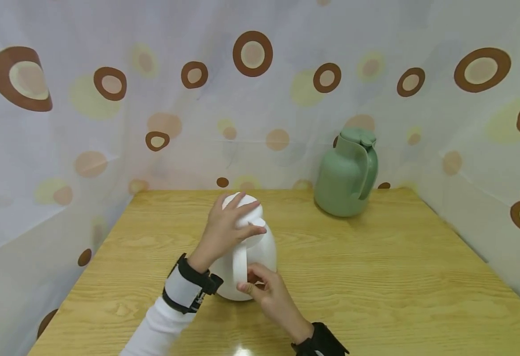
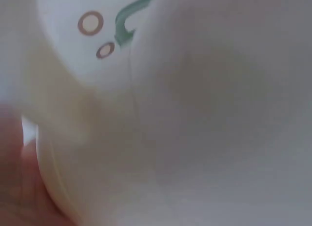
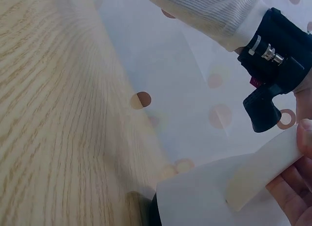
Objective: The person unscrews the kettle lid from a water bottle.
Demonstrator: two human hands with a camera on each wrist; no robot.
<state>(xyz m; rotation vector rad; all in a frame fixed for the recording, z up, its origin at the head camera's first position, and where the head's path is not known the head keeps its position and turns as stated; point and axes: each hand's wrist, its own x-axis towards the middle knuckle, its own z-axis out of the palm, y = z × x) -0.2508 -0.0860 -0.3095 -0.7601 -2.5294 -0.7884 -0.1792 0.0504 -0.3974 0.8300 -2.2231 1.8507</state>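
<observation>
A white vacuum jug (image 1: 266,249) stands on the wooden table near its middle, its handle (image 1: 239,264) facing me. My left hand (image 1: 229,225) rests on top of the jug, with its fingers (image 1: 245,208) stretched and spread over the white lid (image 1: 252,213). Lower down, my right hand (image 1: 266,291) pinches the handle between thumb and fingers. The right wrist view shows the thumb on the outside of the handle (image 3: 265,172) and fingers behind it. Blurred white jug wall (image 2: 195,138) fills most of the left wrist view.
A green vacuum jug (image 1: 342,173) stands at the back right of the table (image 1: 398,277), close to the hanging cloth (image 1: 286,113) with brown rings. That cloth encloses the table at the back and both sides. Black straps with cameras (image 1: 191,284) circle my wrists.
</observation>
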